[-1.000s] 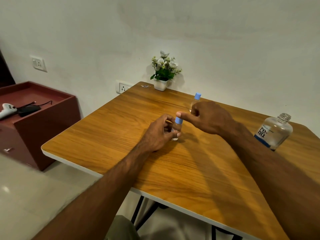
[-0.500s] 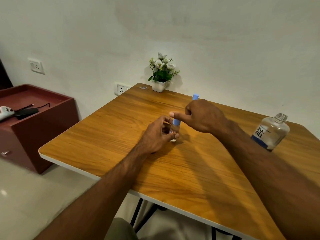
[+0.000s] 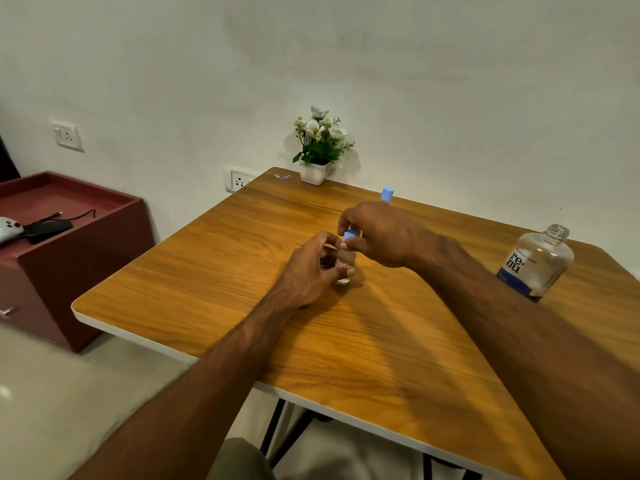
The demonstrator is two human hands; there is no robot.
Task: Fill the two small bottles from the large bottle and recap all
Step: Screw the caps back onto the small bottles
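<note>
Our left hand [image 3: 311, 271] grips the near small bottle [image 3: 344, 266] mid-table to keep it from turning, while our right hand [image 3: 377, 233] pinches its blue cap [image 3: 349, 234]. The other capped small bottle [image 3: 387, 195] stands behind; the large bottle [image 3: 535, 263] waits uncapped at the right.

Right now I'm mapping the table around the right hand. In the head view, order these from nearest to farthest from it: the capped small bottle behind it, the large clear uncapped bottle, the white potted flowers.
1. Small clear bottle with a blue cap, just behind the right hand.
2. White pot of white flowers, at the far table edge by the wall.
3. Large clear uncapped bottle with a blue label, far right.
</note>
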